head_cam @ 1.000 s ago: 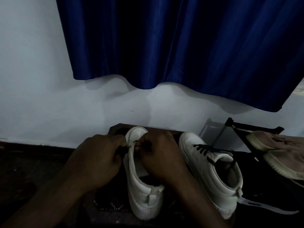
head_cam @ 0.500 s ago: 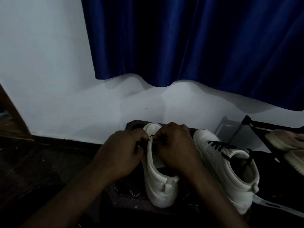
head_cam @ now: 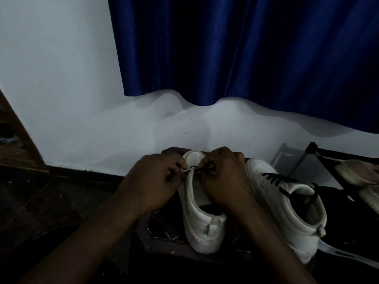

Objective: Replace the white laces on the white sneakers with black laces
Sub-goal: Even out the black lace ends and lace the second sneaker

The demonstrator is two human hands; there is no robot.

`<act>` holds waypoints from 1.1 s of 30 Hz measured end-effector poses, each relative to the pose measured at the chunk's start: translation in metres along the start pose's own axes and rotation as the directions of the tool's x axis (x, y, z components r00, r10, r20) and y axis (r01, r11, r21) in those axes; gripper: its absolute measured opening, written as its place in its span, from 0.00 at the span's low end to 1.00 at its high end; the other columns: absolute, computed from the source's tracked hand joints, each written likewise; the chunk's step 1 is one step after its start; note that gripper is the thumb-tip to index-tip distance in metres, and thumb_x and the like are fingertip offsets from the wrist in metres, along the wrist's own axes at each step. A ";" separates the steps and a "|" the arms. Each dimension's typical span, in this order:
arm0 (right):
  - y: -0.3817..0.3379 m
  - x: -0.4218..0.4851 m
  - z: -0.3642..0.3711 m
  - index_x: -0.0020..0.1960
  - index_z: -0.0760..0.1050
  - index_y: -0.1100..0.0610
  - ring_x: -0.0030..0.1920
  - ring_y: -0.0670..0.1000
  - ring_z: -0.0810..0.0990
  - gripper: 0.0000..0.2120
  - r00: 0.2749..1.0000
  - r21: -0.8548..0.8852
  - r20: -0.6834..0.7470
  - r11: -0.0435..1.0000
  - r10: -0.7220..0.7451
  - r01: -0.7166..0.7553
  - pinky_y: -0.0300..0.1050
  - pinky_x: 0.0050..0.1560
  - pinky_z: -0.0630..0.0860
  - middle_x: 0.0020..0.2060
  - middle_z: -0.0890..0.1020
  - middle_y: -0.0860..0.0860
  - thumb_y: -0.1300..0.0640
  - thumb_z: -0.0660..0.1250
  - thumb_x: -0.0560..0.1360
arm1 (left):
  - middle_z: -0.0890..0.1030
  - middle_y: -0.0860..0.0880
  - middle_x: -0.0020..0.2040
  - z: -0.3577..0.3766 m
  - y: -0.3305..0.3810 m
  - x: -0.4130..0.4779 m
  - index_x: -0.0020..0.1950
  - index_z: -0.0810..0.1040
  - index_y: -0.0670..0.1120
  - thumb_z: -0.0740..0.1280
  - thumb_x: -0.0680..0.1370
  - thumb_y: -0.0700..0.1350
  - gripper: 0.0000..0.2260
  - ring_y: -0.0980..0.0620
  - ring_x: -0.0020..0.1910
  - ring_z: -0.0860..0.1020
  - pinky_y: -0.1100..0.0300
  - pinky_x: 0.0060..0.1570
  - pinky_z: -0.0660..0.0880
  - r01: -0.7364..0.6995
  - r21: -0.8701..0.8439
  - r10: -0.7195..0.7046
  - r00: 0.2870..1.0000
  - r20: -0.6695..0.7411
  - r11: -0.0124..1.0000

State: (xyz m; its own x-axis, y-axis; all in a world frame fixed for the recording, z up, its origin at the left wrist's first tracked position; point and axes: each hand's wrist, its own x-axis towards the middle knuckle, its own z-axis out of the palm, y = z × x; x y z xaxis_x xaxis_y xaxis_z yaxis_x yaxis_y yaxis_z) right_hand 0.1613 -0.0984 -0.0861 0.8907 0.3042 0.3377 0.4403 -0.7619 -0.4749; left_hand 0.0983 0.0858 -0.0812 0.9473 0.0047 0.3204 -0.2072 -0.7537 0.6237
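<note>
Both hands work at the toe end of the near white sneaker [head_cam: 202,226], which stands heel toward the camera on a dark low surface [head_cam: 164,240]. The left grip [head_cam: 158,181] has its fingers curled and pinches one end of the black lace [head_cam: 191,168]. The right grip [head_cam: 223,181] pinches the other end just across the tongue, and the two nearly meet over the front eyelets. Only a short dark strand of lace shows between the grips, and the knuckles hide how many eyelets it has passed. Right of the right grip stands the second sneaker [head_cam: 291,214], threaded with black laces [head_cam: 273,179]. Past its heel trails a pale strip [head_cam: 346,254], probably a removed white lace.

The light is poor, so the likeliest slip is a missed or skipped eyelet. Pulling unevenly would leave one end too short for the upper rows. A hard tug could tip the sneaker against its neighbour, since neither grip steadies its body.
</note>
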 end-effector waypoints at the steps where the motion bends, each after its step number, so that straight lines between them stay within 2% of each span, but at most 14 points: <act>1: -0.001 -0.001 -0.001 0.44 0.80 0.44 0.57 0.56 0.73 0.07 1.000 0.029 0.006 1.000 -0.001 0.001 0.44 0.50 0.60 0.51 0.75 0.42 0.49 0.66 0.68 | 0.85 0.59 0.43 0.003 0.004 0.001 0.52 0.82 0.57 0.68 0.73 0.46 0.10 0.61 0.42 0.82 0.59 0.45 0.79 -0.032 0.024 0.032 0.999 -0.018 0.999; 3: 0.000 -0.001 -0.002 0.43 0.78 0.41 0.58 0.55 0.72 0.04 1.000 0.061 0.021 0.998 0.004 -0.005 0.44 0.51 0.61 0.51 0.74 0.41 0.50 0.67 0.70 | 0.86 0.56 0.43 0.008 0.007 0.001 0.52 0.82 0.57 0.65 0.72 0.48 0.12 0.56 0.43 0.83 0.56 0.45 0.80 -0.071 0.105 0.076 0.996 -0.043 0.992; 5: 0.001 -0.001 -0.002 0.42 0.76 0.40 0.58 0.54 0.72 0.08 1.000 0.059 0.022 0.998 0.006 -0.008 0.44 0.52 0.62 0.50 0.73 0.40 0.53 0.71 0.72 | 0.86 0.54 0.43 0.006 0.004 0.002 0.50 0.83 0.55 0.63 0.71 0.49 0.11 0.52 0.43 0.83 0.55 0.44 0.79 -0.035 0.151 0.037 0.999 -0.009 0.988; 8: 0.004 0.000 0.000 0.43 0.76 0.41 0.57 0.54 0.75 0.11 1.000 0.081 -0.009 0.996 0.024 -0.023 0.44 0.51 0.63 0.51 0.77 0.41 0.57 0.72 0.72 | 0.83 0.53 0.43 -0.001 -0.009 0.003 0.47 0.82 0.53 0.67 0.75 0.50 0.05 0.51 0.43 0.81 0.56 0.44 0.78 0.041 0.453 -0.137 0.974 0.180 0.890; 10: 0.005 -0.001 0.001 0.44 0.77 0.41 0.56 0.56 0.78 0.12 0.999 0.121 -0.029 0.992 0.032 -0.028 0.46 0.53 0.69 0.50 0.79 0.43 0.58 0.70 0.70 | 0.81 0.53 0.44 -0.010 -0.017 0.000 0.45 0.81 0.51 0.69 0.74 0.49 0.03 0.52 0.43 0.81 0.56 0.46 0.79 0.072 0.589 -0.298 0.908 0.294 0.805; 12: 0.004 -0.002 0.000 0.44 0.77 0.41 0.54 0.56 0.79 0.13 0.999 0.151 -0.042 0.988 0.034 -0.027 0.50 0.55 0.76 0.48 0.79 0.43 0.58 0.67 0.67 | 0.81 0.55 0.42 -0.020 -0.022 -0.001 0.41 0.80 0.54 0.72 0.72 0.50 0.02 0.55 0.43 0.81 0.59 0.44 0.78 0.128 0.567 -0.372 0.864 0.339 0.814; 13: 0.003 -0.002 -0.001 0.44 0.77 0.41 0.54 0.56 0.79 0.13 0.999 0.160 -0.041 0.987 0.033 -0.026 0.52 0.56 0.77 0.48 0.80 0.43 0.58 0.66 0.66 | 0.81 0.56 0.41 -0.024 -0.023 -0.001 0.41 0.80 0.55 0.72 0.71 0.50 0.02 0.57 0.42 0.81 0.60 0.43 0.77 0.147 0.519 -0.359 0.872 0.333 0.842; 18: 0.002 -0.002 0.000 0.45 0.79 0.42 0.54 0.53 0.80 0.16 0.999 0.169 -0.028 0.985 0.037 -0.032 0.50 0.55 0.78 0.48 0.80 0.43 0.63 0.68 0.66 | 0.83 0.61 0.43 -0.013 -0.008 -0.001 0.50 0.81 0.60 0.73 0.68 0.58 0.12 0.63 0.41 0.80 0.57 0.47 0.79 0.148 0.065 -0.158 0.971 0.178 0.987; 20: 0.003 -0.002 0.000 0.45 0.80 0.42 0.55 0.53 0.80 0.17 0.999 0.180 -0.024 0.983 0.046 -0.041 0.51 0.56 0.79 0.48 0.80 0.43 0.64 0.69 0.67 | 0.85 0.59 0.43 -0.002 -0.002 0.000 0.50 0.83 0.59 0.73 0.72 0.53 0.08 0.62 0.41 0.82 0.57 0.46 0.80 0.110 -0.010 -0.108 0.987 0.117 0.994; 24: 0.002 -0.002 0.000 0.45 0.79 0.40 0.55 0.54 0.80 0.18 0.999 0.176 -0.029 0.984 0.035 -0.029 0.50 0.56 0.78 0.48 0.80 0.43 0.65 0.69 0.67 | 0.85 0.56 0.42 0.003 0.001 0.001 0.48 0.83 0.56 0.65 0.73 0.52 0.08 0.56 0.42 0.83 0.54 0.44 0.80 0.038 0.106 -0.043 0.998 0.047 0.994; 26: 0.002 -0.002 0.000 0.44 0.78 0.39 0.56 0.54 0.80 0.19 0.999 0.182 -0.033 0.983 0.035 -0.028 0.51 0.56 0.78 0.48 0.80 0.42 0.64 0.68 0.66 | 0.84 0.55 0.43 -0.003 -0.005 0.002 0.44 0.81 0.56 0.65 0.73 0.53 0.06 0.53 0.43 0.83 0.54 0.46 0.80 0.080 0.253 -0.119 0.982 0.145 0.964; 28: 0.002 -0.002 0.000 0.44 0.77 0.39 0.56 0.55 0.80 0.18 0.999 0.200 -0.037 0.979 0.035 -0.027 0.52 0.56 0.78 0.48 0.80 0.43 0.61 0.65 0.64 | 0.84 0.55 0.43 -0.013 -0.012 0.003 0.41 0.82 0.54 0.68 0.74 0.50 0.04 0.53 0.44 0.83 0.55 0.48 0.80 0.107 0.424 -0.254 0.917 0.306 0.899; 30: 0.001 -0.002 -0.001 0.44 0.77 0.39 0.56 0.55 0.80 0.17 0.999 0.208 -0.033 0.978 0.041 -0.034 0.51 0.56 0.78 0.48 0.80 0.43 0.59 0.62 0.62 | 0.84 0.56 0.40 -0.020 -0.015 0.002 0.39 0.83 0.53 0.71 0.73 0.46 0.04 0.56 0.43 0.82 0.59 0.48 0.80 0.139 0.466 -0.350 0.845 0.404 0.874; 33: 0.003 -0.003 -0.001 0.45 0.77 0.40 0.56 0.55 0.79 0.17 0.999 0.202 -0.025 0.979 0.039 -0.033 0.49 0.55 0.77 0.48 0.80 0.42 0.60 0.63 0.63 | 0.84 0.59 0.39 -0.026 -0.016 0.003 0.40 0.84 0.53 0.73 0.73 0.46 0.03 0.61 0.42 0.82 0.62 0.46 0.78 0.159 0.464 -0.367 0.839 0.402 0.872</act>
State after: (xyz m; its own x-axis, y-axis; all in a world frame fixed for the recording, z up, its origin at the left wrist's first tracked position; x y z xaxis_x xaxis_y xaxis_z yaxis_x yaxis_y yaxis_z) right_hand 0.1593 -0.1020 -0.0875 0.9040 0.2601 0.3393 0.4245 -0.6402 -0.6403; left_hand 0.0983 0.1149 -0.0711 0.9690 0.0159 -0.2465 0.0829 -0.9610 0.2640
